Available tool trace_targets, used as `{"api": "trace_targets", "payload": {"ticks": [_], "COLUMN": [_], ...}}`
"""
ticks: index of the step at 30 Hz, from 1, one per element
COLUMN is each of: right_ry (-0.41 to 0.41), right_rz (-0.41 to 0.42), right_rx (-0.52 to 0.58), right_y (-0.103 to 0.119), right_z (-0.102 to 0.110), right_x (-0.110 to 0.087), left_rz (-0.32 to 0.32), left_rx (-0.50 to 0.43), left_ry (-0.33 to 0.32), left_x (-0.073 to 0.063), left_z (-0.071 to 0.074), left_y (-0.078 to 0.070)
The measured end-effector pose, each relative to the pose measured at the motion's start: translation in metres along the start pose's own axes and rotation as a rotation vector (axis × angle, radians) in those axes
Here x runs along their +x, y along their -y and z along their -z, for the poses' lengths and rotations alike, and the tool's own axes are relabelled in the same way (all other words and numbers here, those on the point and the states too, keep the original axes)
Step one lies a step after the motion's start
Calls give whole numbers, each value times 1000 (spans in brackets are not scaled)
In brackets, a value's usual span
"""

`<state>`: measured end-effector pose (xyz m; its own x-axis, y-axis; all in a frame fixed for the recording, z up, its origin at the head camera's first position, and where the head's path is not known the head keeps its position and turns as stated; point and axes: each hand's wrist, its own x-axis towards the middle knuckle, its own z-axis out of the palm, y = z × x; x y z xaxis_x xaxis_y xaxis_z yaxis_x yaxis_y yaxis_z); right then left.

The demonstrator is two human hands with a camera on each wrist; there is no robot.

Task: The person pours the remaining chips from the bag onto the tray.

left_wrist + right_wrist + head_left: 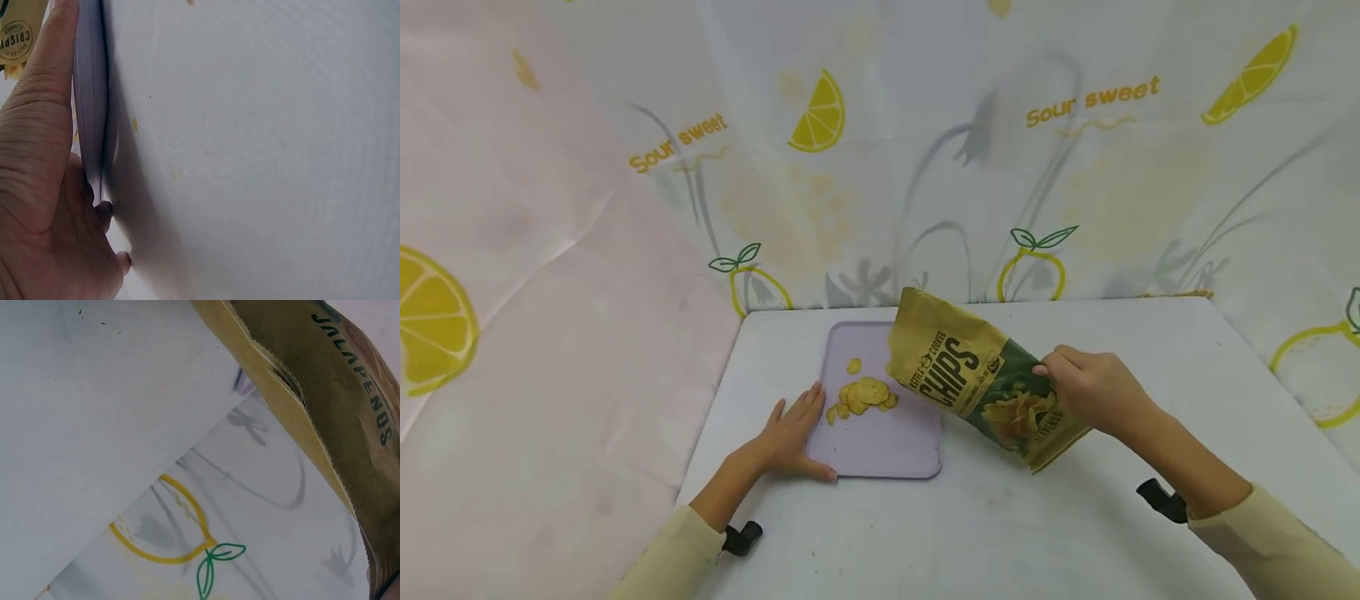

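My right hand (1099, 390) grips a brown and green chip bag (958, 354) near its lower end. The bag is tilted, its top end over the right part of a lilac tray (883, 454). A small pile of potato chips (867, 392) lies on the tray, left of the bag. At the tray's left edge rests my left hand (792, 437), fingers extended and thumb spread along the near corner. The left wrist view shows that hand (37, 169) against the tray's side (92, 87). In the right wrist view the bag's crimped end (294, 394) crosses the upper right.
The tray lies on a white table (1000, 533) with a few crumbs on it. Behind the table hangs a cloth backdrop (880, 167) printed with lemons. Black wrist devices (742, 538) sit at both sleeves.
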<state>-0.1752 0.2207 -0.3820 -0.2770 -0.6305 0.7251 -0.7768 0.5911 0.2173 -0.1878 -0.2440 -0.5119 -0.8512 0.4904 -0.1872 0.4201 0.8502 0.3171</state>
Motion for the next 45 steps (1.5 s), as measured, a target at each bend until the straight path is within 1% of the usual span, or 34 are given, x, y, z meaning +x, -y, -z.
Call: {"api": "trace_targets", "payload": {"ticks": [3, 4, 7, 11, 14, 17, 22, 24, 27, 30, 33, 36, 39, 41, 43, 45], "right_ry": [1, -12, -35, -7, 11, -8, -8, -2, 27, 39, 23, 18, 26, 14, 15, 30], "right_rz": [-4, -13, -36, 5, 29, 16, -6, -29, -40, -19, -16, -20, -17, -33, -29, -3], "right_rx": [-12, -8, -10, -33, -33, -17, -22, -19, -12, -17, -6, 16, -1, -10, -11, -7], "right_y": [1, 1, 0, -1, 1, 1, -1, -2, -3, -3, -2, -2, -4, -5, -6, -4], "right_z": [2, 4, 7, 5, 0, -3, -2, 0, 0, -2, -3, -4, -2, 0, 1, -1], "right_x": [0, 1, 3, 6, 5, 1, -1, -2, -3, -4, -6, -6, -4, -3, -2, 0], "left_rz": [8, 10, 10, 13, 9, 11, 12, 8, 11, 11, 8, 7, 8, 7, 12, 20], "left_rx": [-4, 0, 8, 8, -4, -1, -8, -11, 2, 14, 22, 49, 76, 85, 80, 53], "left_ry": [18, 23, 11, -1, 1, 5, 1, -1, -9, 1, 20, 11, -1, 0, 4, 4], "left_x": [0, -1, -1, -1, -1, -1, -2, -3, -3, -3, -3, -3, -3, -3, -3, -4], "left_z": [-1, -1, 0, 3, 1, -1, -1, -1, 0, -1, 0, 2, 5, 4, 3, 1], "left_y": [0, 0, 0, 0, 0, 0, -2, -3, -4, -5, -7, -8, -7, -6, -5, -4]}}
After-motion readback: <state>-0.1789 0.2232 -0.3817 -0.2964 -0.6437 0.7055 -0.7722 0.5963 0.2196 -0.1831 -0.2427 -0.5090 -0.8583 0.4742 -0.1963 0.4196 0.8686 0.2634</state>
